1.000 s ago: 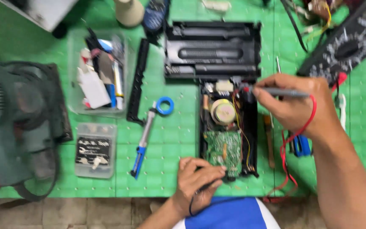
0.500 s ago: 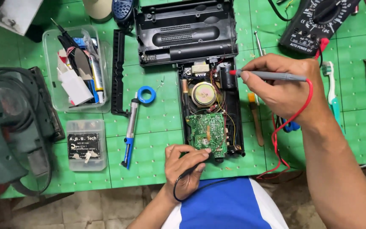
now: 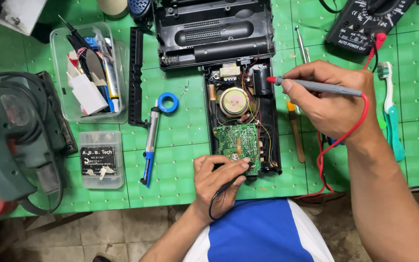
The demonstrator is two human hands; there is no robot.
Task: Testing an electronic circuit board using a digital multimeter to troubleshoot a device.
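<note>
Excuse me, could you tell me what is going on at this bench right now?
A person is probing an opened radio on a green mat. The right hand holds a red-tipped grey probe to the upper part beside the speaker. The left hand presses a black-leaded probe at the circuit board. A multimeter lies top right.

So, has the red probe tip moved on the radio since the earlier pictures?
No. The red probe tip stays at the black cylinder, up and right of the speaker.
</note>
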